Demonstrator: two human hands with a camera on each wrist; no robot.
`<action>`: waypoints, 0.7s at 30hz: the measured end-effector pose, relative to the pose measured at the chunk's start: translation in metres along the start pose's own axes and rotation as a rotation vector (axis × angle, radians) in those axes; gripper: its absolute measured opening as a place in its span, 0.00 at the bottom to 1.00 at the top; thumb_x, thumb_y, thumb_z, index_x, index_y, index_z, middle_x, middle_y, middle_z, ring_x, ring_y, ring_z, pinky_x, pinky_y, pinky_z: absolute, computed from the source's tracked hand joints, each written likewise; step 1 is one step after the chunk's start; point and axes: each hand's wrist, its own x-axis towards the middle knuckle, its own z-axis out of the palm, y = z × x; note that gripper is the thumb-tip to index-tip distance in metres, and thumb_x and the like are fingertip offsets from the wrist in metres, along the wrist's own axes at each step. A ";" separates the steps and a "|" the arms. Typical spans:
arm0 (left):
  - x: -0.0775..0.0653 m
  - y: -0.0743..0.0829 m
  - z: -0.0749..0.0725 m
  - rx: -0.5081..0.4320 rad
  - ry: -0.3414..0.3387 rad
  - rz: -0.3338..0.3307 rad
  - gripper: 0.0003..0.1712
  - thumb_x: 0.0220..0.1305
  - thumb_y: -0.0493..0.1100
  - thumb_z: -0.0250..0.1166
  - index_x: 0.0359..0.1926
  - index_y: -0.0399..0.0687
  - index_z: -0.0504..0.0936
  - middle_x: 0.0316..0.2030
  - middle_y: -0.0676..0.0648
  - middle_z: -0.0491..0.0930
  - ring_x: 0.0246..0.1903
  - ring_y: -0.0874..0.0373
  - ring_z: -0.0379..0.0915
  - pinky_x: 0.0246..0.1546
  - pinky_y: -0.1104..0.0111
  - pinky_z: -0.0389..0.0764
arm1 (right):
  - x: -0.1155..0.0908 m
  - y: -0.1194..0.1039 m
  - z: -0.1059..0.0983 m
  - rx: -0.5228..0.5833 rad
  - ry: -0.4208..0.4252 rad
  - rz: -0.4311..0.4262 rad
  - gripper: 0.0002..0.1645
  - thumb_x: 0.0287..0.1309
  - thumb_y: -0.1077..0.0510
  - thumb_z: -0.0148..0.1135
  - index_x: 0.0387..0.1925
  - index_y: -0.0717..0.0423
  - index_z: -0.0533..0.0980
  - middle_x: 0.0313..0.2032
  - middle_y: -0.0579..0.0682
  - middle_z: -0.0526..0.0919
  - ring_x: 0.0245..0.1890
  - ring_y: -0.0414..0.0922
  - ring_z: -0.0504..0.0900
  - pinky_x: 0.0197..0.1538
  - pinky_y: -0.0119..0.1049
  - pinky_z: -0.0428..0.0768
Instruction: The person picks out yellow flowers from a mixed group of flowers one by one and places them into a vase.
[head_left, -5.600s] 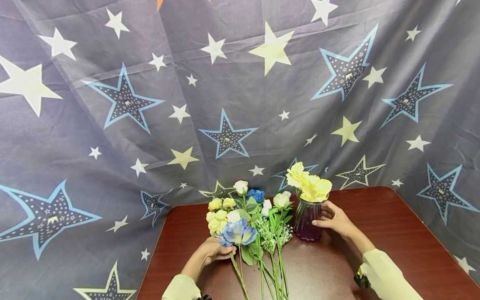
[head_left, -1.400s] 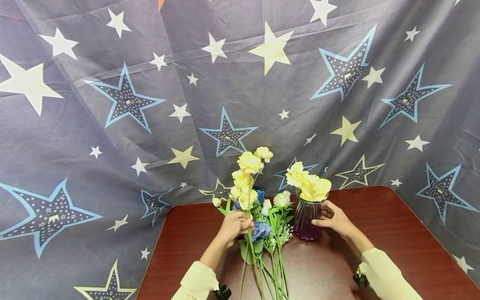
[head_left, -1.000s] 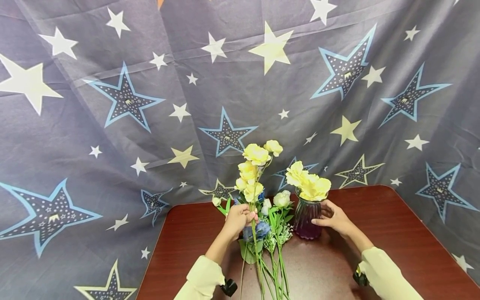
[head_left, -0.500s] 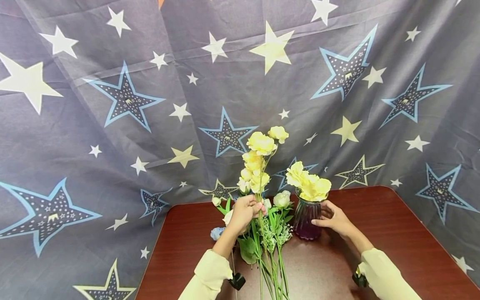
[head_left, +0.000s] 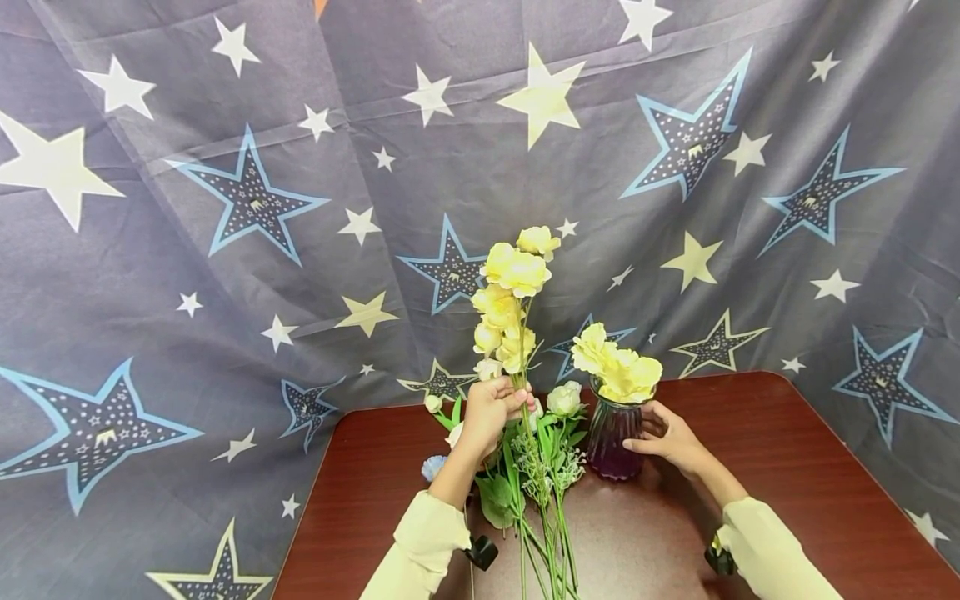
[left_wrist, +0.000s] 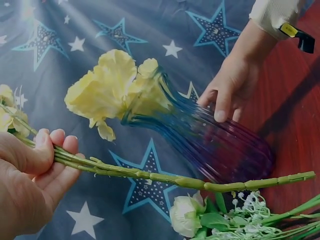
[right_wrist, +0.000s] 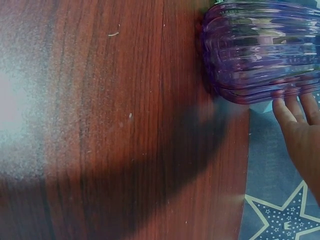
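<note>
In the head view my left hand (head_left: 489,417) pinches the stem of a yellow flower spray (head_left: 501,304) with several blooms, held upright above the other flowers. The left wrist view shows its thick green stem (left_wrist: 165,177) running out past the thumb and fingers, its cut end free. A ribbed glass vase (head_left: 615,446), purple toward the base, stands to the right with yellow blooms (head_left: 622,373) at its mouth. My right hand (head_left: 678,439) holds the vase's right side, thumb in front. Fingertips (right_wrist: 282,107) meet the glass in the right wrist view.
Under and beside the left hand lie more flowers on the brown table (head_left: 742,467): a white rose (head_left: 564,398), a blue flower (head_left: 432,467) and sprigs of tiny white blossoms (head_left: 536,479). A star-patterned cloth (head_left: 360,125) hangs close behind the table.
My left hand has left the blue flower, taken hold of the yellow spray, and raised it up and to the right. The blue flower now shows left of the forearm. My right hand stays on the vase.
</note>
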 end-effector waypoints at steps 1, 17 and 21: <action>0.001 0.001 0.001 -0.010 -0.001 -0.003 0.12 0.68 0.25 0.60 0.46 0.13 0.78 0.29 0.41 0.88 0.27 0.64 0.85 0.41 0.66 0.89 | 0.000 0.000 0.000 -0.001 0.000 0.000 0.30 0.52 0.67 0.75 0.53 0.70 0.69 0.48 0.46 0.79 0.51 0.35 0.79 0.55 0.25 0.78; 0.011 0.031 -0.003 0.019 -0.072 0.038 0.13 0.65 0.26 0.64 0.49 0.18 0.81 0.38 0.33 0.88 0.31 0.62 0.88 0.42 0.64 0.89 | 0.003 0.004 0.001 -0.002 0.009 0.002 0.30 0.50 0.66 0.76 0.53 0.68 0.70 0.45 0.37 0.80 0.49 0.30 0.80 0.54 0.21 0.77; 0.014 0.041 -0.008 -0.004 -0.115 0.029 0.13 0.65 0.25 0.64 0.49 0.18 0.81 0.36 0.36 0.89 0.31 0.61 0.88 0.44 0.61 0.89 | 0.002 0.006 0.001 0.005 0.006 -0.005 0.30 0.50 0.66 0.76 0.53 0.68 0.70 0.45 0.37 0.80 0.49 0.30 0.81 0.55 0.21 0.77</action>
